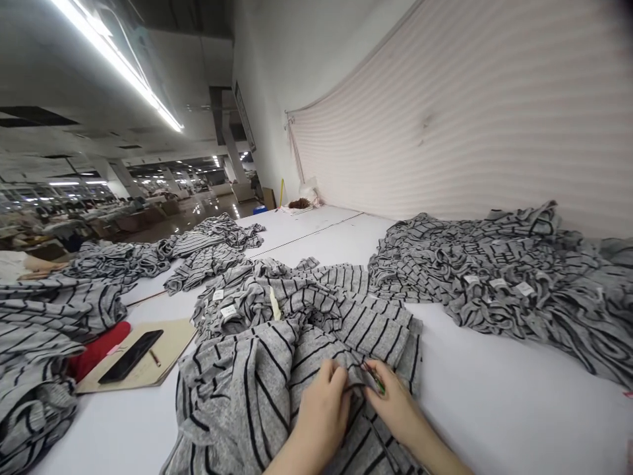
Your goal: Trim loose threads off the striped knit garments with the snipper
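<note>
Inside right hand [397, 404], green tool [380, 384]

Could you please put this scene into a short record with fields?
Left hand: pinching the striped cloth
Right hand: at the same cloth, holding a small green tool
Surface: white table
Right side: heap of striped garments
Left side: pad with a phone and pen on it; red item beside it
Left edge: another person's arm

Single head-worn view, facing forward and down, close above a white table [475, 389]
</note>
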A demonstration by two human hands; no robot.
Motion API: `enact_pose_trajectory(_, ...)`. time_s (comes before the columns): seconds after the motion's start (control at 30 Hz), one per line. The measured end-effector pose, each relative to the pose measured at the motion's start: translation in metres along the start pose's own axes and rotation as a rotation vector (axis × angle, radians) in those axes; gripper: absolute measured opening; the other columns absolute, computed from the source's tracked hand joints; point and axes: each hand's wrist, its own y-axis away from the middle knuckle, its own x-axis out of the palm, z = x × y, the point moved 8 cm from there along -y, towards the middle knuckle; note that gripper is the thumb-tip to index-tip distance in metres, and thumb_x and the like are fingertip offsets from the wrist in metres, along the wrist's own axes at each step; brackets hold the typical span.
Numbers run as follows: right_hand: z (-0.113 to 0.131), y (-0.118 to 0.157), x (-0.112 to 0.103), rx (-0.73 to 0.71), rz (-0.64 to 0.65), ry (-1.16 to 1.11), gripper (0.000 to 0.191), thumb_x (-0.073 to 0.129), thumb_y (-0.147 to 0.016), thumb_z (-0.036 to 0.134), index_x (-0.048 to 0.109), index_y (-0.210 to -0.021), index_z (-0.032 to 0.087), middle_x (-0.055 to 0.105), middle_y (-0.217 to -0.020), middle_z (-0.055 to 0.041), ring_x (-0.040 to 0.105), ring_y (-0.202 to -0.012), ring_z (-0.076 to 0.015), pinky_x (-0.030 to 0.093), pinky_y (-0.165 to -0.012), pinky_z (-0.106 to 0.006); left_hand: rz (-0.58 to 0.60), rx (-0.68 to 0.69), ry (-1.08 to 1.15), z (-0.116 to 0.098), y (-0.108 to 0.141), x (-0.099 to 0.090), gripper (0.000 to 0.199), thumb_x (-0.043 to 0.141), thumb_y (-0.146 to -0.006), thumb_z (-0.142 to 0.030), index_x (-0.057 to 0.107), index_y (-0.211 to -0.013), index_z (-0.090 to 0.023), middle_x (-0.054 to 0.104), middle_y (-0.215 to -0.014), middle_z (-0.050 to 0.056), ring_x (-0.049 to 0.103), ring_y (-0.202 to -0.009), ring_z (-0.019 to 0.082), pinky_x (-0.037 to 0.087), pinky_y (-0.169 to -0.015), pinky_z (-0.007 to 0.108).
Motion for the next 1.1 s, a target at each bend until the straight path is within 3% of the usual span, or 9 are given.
enact_pose_trajectory(0.1,0.025,-0.002,-0.001,-0.053,0.001,0.001,0.011,0.046,-0.083,0.026,0.056,-0.084,0.022,0.064,-0.084,-0.0038,0.063,-0.082,-0.021,0.05,-0.074,-0.03,-0.063,0.051,0.232,0.004,0.01,-0.019,0.014,0.044,-0.083,-0.008,0.043,-0.079,-0.021,0.052,-0.092,0.004,0.053,-0.08,0.015,0.046,-0.073,0.026)
enact_pose_trajectory(0.2,0.054,0.0,-0.005,-0.197,-0.043,0.063,0.015,0.041,-0.088,0.025,0.055,-0.094,0.022,0.063,-0.092,-0.0064,0.062,-0.086,-0.0218,0.05,-0.075,-0.032,-0.116,0.082,0.341,0.011,0.02,-0.027,0.019,0.044,-0.08,-0.007,0.035,-0.073,-0.023,0.049,-0.08,0.001,0.05,-0.075,0.015,0.044,-0.068,0.025)
enact_pose_trajectory(0.37,0.08,0.007,0.002,-0.378,-0.055,0.186,0.019,0.039,-0.084,0.013,0.05,-0.097,0.023,0.064,-0.081,-0.003,0.065,-0.073,-0.0192,0.05,-0.065,-0.028,-0.167,0.063,0.312,0.025,0.027,-0.023,0.019,0.047,-0.076,-0.006,0.043,-0.084,-0.022,0.049,-0.07,-0.003,0.047,-0.062,0.013,0.04,-0.058,0.023)
enact_pose_trajectory(0.6,0.098,0.015,-0.003,-0.634,-0.119,0.417,0.04,0.039,-0.074,0.001,0.052,-0.106,0.021,0.064,-0.102,-0.0082,0.063,-0.093,-0.0227,0.051,-0.076,-0.032,-0.338,0.249,0.211,0.017,0.043,-0.043,0.019,0.041,-0.076,-0.003,0.04,-0.073,-0.021,0.048,-0.072,0.0,0.049,-0.067,0.014,0.04,-0.059,0.022)
enact_pose_trajectory(0.7,0.1,0.015,-0.004,-0.601,-0.046,0.424,0.041,0.039,-0.073,0.001,0.054,-0.104,0.021,0.063,-0.104,-0.0091,0.062,-0.092,-0.0234,0.05,-0.075,-0.033,-0.478,0.27,0.053,0.016,0.053,-0.05,0.022,0.041,-0.074,0.0,0.04,-0.068,-0.021,0.046,-0.068,0.0,0.046,-0.065,0.015,0.036,-0.058,0.024)
enact_pose_trajectory(0.8,0.097,0.012,0.0,-0.433,0.113,0.313,0.035,0.039,-0.071,0.001,0.056,-0.093,0.023,0.061,-0.095,-0.0056,0.061,-0.083,-0.0203,0.049,-0.07,-0.03,-0.603,0.326,-0.08,0.012,0.061,-0.052,0.022,0.041,-0.076,-0.001,0.044,-0.068,-0.021,0.045,-0.063,0.0,0.042,-0.06,0.016,0.033,-0.055,0.026)
enact_pose_trajectory(0.93,0.092,0.011,0.005,-0.194,0.31,0.117,0.018,0.054,-0.08,0.015,0.063,-0.092,0.024,0.061,-0.095,-0.0025,0.06,-0.086,-0.0192,0.049,-0.076,-0.028,-0.655,0.313,-0.162,0.011,0.064,-0.053,0.021,0.044,-0.08,-0.002,0.053,-0.085,-0.02,0.048,-0.065,0.001,0.046,-0.061,0.016,0.038,-0.057,0.025)
enact_pose_trajectory(1.1,0.098,0.016,0.006,-0.198,0.377,0.145,0.018,0.055,-0.087,0.026,0.067,-0.101,0.027,0.063,-0.092,-0.0022,0.061,-0.083,-0.0192,0.047,-0.072,-0.027,-0.648,0.295,-0.07,0.016,0.068,-0.053,0.021,0.044,-0.081,-0.002,0.053,-0.083,-0.021,0.053,-0.073,0.002,0.052,-0.066,0.015,0.044,-0.061,0.023)
